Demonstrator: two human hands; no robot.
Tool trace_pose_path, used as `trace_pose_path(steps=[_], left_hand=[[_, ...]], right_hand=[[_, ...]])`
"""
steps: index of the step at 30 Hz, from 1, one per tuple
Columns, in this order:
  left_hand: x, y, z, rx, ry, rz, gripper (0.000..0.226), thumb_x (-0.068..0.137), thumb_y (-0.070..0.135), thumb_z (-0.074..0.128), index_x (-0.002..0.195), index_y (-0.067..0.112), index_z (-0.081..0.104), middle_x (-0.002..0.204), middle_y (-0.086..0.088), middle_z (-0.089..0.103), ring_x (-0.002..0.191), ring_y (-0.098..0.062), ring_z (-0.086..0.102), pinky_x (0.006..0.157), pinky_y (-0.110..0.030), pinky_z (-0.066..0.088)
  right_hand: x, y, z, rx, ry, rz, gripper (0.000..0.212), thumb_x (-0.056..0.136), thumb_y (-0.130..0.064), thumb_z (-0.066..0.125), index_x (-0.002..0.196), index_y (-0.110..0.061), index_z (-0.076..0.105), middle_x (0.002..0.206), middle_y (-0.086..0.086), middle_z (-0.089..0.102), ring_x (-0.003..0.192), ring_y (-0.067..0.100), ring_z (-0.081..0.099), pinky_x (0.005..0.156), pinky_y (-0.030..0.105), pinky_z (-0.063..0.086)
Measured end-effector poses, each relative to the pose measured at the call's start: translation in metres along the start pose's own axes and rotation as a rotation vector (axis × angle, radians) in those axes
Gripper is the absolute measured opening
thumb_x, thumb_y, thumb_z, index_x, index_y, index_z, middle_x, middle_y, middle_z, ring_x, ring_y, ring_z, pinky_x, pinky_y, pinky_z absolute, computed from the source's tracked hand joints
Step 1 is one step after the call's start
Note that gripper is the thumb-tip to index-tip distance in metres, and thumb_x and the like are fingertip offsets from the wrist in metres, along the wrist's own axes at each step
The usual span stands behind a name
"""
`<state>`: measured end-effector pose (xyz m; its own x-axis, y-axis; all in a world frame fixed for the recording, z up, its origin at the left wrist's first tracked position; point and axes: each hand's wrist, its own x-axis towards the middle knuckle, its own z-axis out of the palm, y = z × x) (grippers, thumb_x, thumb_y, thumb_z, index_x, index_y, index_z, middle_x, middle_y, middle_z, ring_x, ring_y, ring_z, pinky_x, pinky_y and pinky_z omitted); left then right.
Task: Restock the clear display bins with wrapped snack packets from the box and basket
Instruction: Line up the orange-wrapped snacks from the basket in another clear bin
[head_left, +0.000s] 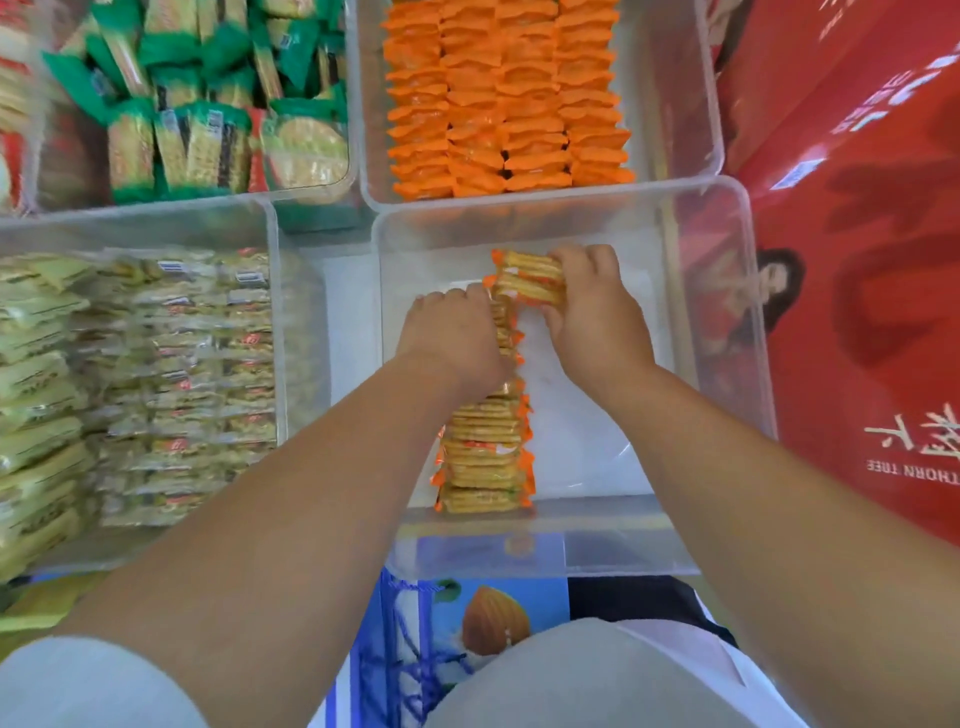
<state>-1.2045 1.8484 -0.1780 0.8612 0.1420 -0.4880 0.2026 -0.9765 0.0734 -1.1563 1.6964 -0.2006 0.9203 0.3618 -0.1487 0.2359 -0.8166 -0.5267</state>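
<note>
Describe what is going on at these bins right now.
A person is stocking the nearest clear bin with orange-wrapped cracker packets. The right hand grips a small bundle at the far end of the single row, while the left hand rests on that row beside it. This bin holds only that one row; the bin behind holds several rows.

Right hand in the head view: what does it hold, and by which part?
The right hand holds a small bundle of orange-wrapped packets; the grip is on the bundle's right end, fingers curled over it.

Red box (878, 332) — "THORN TREE"
</note>
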Motion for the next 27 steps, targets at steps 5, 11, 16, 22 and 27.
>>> trace_pose_path(steps=[5,11,16,22,27], left_hand=[[-0.001,-0.002,0.001,0.008,0.017,0.013,0.067,0.086,0.064,0.064,0.126,0.011,0.054,0.123,-0.014,0.066,0.116,-0.035,0.06,0.093,-0.041,0.046],[-0.013,0.004,0.005,0.095,-0.005,0.028,0.067,0.091,0.06,0.058,0.134,0.009,0.055,0.131,-0.014,0.059,0.124,-0.034,0.053,0.104,-0.043,0.04],[-0.041,0.01,-0.001,0.133,0.149,0.063,0.048,0.093,0.053,0.056,0.117,0.014,0.07,0.123,-0.009,0.057,0.121,-0.032,0.047,0.099,-0.044,0.038],[-0.09,-0.015,0.004,-0.042,0.456,-0.065,0.07,0.083,0.044,0.072,0.144,0.012,0.053,0.159,-0.02,0.037,0.149,-0.045,0.028,0.119,-0.061,0.02],[-0.108,-0.019,0.022,-0.165,0.345,-0.177,0.097,0.087,0.048,0.071,0.163,0.013,0.022,0.169,-0.024,0.008,0.15,-0.046,0.022,0.121,-0.057,0.021]], right_hand=[[0.009,-0.001,0.009,-0.131,-0.035,-0.036,0.046,0.091,-0.016,0.061,0.136,-0.019,0.049,0.132,0.014,0.045,0.094,0.038,0.059,0.063,0.039,0.045],[0.011,-0.006,0.018,-0.222,-0.111,-0.02,0.053,0.094,-0.015,0.055,0.144,-0.025,0.041,0.133,0.015,0.041,0.088,0.038,0.058,0.061,0.038,0.038],[0.017,-0.014,0.019,-0.268,-0.159,0.03,0.056,0.093,-0.022,0.06,0.143,-0.037,0.041,0.131,0.013,0.041,0.092,0.037,0.059,0.062,0.037,0.04],[0.005,-0.012,0.02,-0.037,-0.124,-0.002,0.067,0.091,-0.019,0.057,0.151,-0.037,0.033,0.139,0.013,0.039,0.093,0.038,0.061,0.075,0.046,0.056],[-0.014,-0.004,0.023,0.153,-0.047,0.019,0.068,0.095,-0.03,0.059,0.156,-0.031,0.028,0.16,0.018,0.023,0.13,0.038,0.05,0.098,0.043,0.049]])
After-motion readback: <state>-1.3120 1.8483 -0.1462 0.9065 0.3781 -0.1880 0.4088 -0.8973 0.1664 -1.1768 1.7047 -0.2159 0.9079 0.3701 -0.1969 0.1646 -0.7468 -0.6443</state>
